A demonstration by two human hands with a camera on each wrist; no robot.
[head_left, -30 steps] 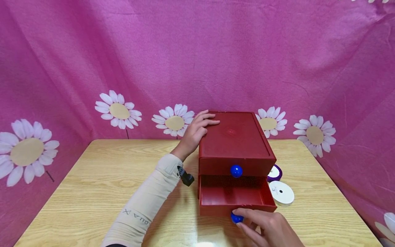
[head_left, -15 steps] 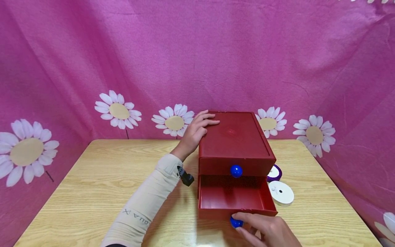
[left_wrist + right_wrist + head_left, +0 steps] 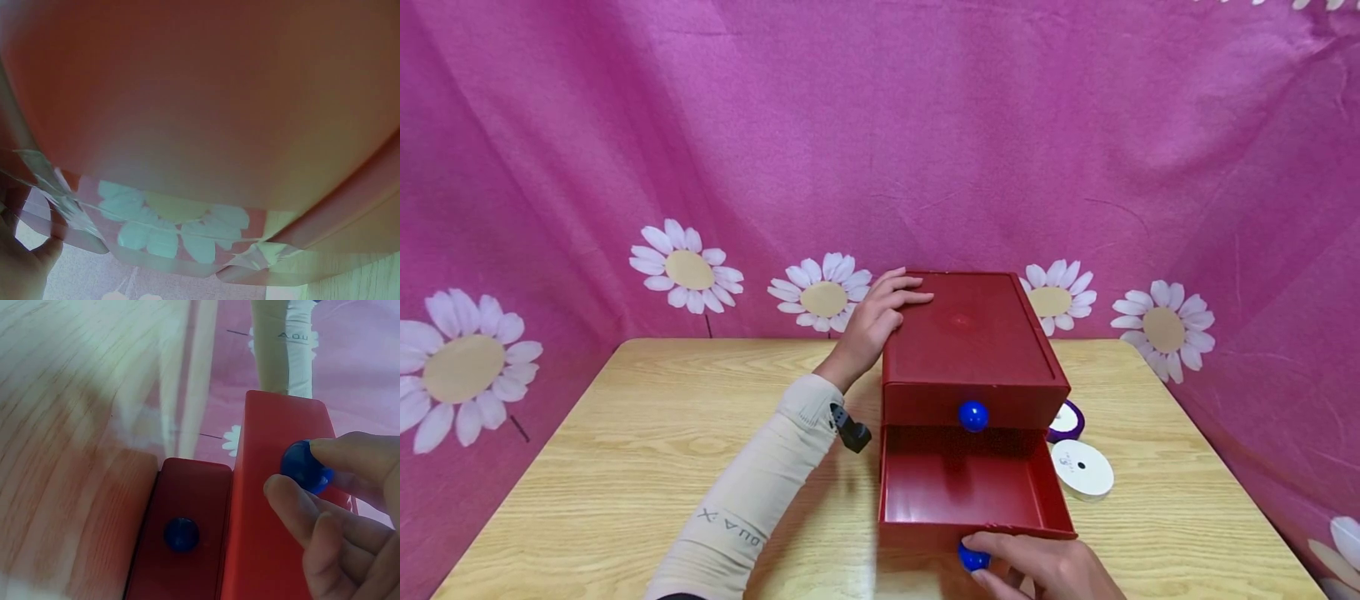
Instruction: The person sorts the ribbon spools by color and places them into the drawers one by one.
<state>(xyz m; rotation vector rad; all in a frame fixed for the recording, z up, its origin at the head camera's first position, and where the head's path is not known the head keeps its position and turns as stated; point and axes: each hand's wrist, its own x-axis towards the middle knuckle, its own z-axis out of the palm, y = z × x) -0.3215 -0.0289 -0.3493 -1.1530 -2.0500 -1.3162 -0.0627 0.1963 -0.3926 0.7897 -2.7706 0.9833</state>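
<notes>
Since the red cabinet [image 3: 970,333] could slip on the bench [image 3: 685,433] under a pull, my left hand [image 3: 871,331] lies over its left top edge, fingers straight and slightly apart, bracing it, I judge. The upper drawer [image 3: 917,407] is closed; the lower drawer [image 3: 958,492] juts toward me. My right hand [image 3: 1052,567] pinches the lower blue knob [image 3: 972,557] between thumb and finger, probably because a ball offers little else. Just right lie a white spool [image 3: 1086,471] and a purple-rimmed spool [image 3: 1066,419], seemingly out of the drawer's way.
</notes>
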